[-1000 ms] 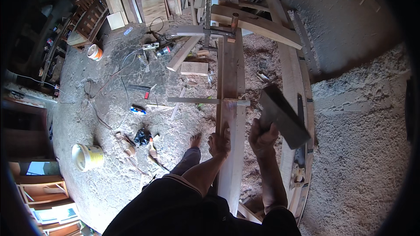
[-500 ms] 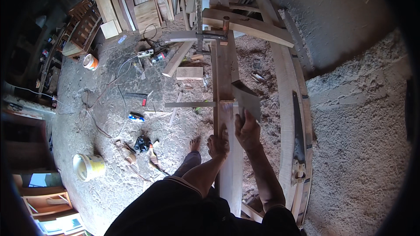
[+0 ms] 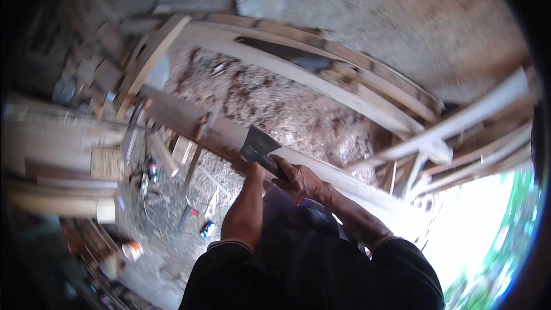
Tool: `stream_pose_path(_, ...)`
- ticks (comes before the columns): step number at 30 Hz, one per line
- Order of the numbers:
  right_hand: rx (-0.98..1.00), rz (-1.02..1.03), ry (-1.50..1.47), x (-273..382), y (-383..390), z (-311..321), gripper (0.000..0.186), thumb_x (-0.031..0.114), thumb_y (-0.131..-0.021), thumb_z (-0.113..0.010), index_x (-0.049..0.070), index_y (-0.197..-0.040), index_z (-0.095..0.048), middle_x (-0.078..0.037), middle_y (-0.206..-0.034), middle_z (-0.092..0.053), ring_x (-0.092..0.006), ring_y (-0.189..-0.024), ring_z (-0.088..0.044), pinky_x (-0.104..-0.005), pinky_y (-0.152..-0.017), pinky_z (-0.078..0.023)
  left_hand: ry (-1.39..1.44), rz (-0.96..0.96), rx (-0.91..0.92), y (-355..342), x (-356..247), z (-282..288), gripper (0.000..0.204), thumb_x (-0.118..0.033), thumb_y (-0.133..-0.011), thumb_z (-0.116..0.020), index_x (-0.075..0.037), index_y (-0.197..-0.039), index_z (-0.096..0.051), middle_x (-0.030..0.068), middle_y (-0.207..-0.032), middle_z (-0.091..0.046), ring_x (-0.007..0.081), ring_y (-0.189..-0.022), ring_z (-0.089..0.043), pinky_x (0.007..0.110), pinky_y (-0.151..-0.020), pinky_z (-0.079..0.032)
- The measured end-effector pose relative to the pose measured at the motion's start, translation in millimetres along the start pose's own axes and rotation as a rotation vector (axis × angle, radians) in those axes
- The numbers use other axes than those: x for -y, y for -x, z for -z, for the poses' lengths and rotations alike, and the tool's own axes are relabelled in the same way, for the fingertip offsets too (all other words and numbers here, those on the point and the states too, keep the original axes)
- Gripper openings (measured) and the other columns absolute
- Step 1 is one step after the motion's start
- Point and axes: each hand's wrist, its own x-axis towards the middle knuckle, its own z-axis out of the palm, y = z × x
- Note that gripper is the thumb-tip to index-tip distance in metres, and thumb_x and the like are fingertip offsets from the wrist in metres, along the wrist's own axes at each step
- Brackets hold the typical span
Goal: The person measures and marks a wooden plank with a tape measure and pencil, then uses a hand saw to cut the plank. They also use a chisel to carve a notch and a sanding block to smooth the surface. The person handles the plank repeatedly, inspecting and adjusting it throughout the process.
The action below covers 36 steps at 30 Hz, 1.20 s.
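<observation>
My right hand (image 3: 301, 179) is wrapped round the dark handle of a broad, flat-bladed tool that looks like a putty knife (image 3: 258, 142). Its dark grey blade flares out and lies over the long wooden board (image 3: 338, 174), which runs slantwise below me. Close beside the handle is my left hand (image 3: 255, 175), near the board's edge; its fingers are blurred and partly hidden, so I cannot tell whether they grip anything. Farther left along the board, a thin straight strip (image 3: 194, 166) lies across it and juts out past the edge.
Beyond wood shavings, a handsaw (image 3: 287, 54) rests on a pale plank (image 3: 221, 41) by the wall. At right stand timber frames (image 3: 470, 120) beside a bright opening. Left are stacked boards (image 3: 63, 198), an orange-and-white bucket (image 3: 132, 250) and a small blue object (image 3: 207, 229) on the floor.
My view has swung to the right, so the board now runs slantwise. The flat-bladed tool and right hand have come closer to my body, and my hands are now together.
</observation>
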Motion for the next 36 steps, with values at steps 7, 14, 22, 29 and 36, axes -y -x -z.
stream_pose_path(7, -0.433, -0.782, -0.149, 22.6, 192.5, 15.6, 0.046, 0.017, -0.082, -0.07, 0.005, -0.12, -0.047, -0.023, -0.085, -0.064, -0.0425, -0.08, -0.066, -0.0486, -0.069, -0.049, -0.01, -0.065, 0.091, -11.7, -19.3, -18.2, 0.055, -0.045, -0.094, -0.059, 0.0, -0.125, -0.055, 0.0219, -0.123, -0.062, 0.0393, -0.106, -0.065, 0.053, -0.085, -0.057)
stream_pose_path(14, -1.245, -1.182, -0.455, 55.7, 339.8, -62.4, 0.03, 0.011, -0.085, -0.073, 0.005, -0.097, -0.047, -0.003, -0.068, -0.053, -0.0121, -0.052, -0.054, -0.0293, -0.045, -0.045, 0.093, -0.027, 0.208, -23.8, -23.1, -19.1, 0.061, -0.052, -0.096, -0.052, -0.004, -0.133, -0.05, 0.0202, -0.132, -0.056, 0.0377, -0.115, -0.06, 0.054, -0.092, -0.053)
stream_pose_path(22, -0.873, -1.307, -0.405, 58.5, 411.8, -179.3, 0.038, 0.024, -0.079, -0.075, 0.002, -0.096, -0.048, -0.009, -0.074, -0.056, -0.0174, -0.059, -0.056, -0.0366, -0.052, -0.048, 0.26, -0.05, 0.379, -54.4, -11.1, 0.0, 0.069, -0.06, -0.097, -0.044, -0.009, -0.142, -0.044, 0.0183, -0.143, -0.049, 0.0358, -0.125, -0.054, 0.056, -0.1, -0.049)
stream_pose_path(29, -0.656, -1.311, -1.454, -44.6, 376.1, -195.2, 0.036, 0.028, -0.091, -0.068, 0.004, -0.114, -0.057, -0.003, -0.086, -0.061, -0.0118, -0.068, -0.056, -0.0311, -0.059, -0.051, 0.204, -0.143, 0.654, -40.4, -22.1, 41.8, 0.075, -0.067, -0.099, -0.037, -0.013, -0.15, -0.039, 0.0166, -0.153, -0.043, 0.0342, -0.134, -0.049, 0.057, -0.107, -0.045)
stream_pose_path(36, -0.701, -1.323, -1.693, -106.2, 359.8, -226.3, 0.036, 0.025, -0.089, -0.071, 0.002, -0.112, -0.056, -0.003, -0.083, -0.058, -0.013, -0.071, -0.058, -0.0305, -0.061, -0.05, 0.054, -0.242, 0.555, 30.6, -29.5, 44.2, 0.079, -0.073, -0.098, -0.028, -0.016, -0.152, -0.038, 0.0109, -0.153, -0.043, 0.0327, -0.136, -0.045, 0.054, -0.11, -0.043)
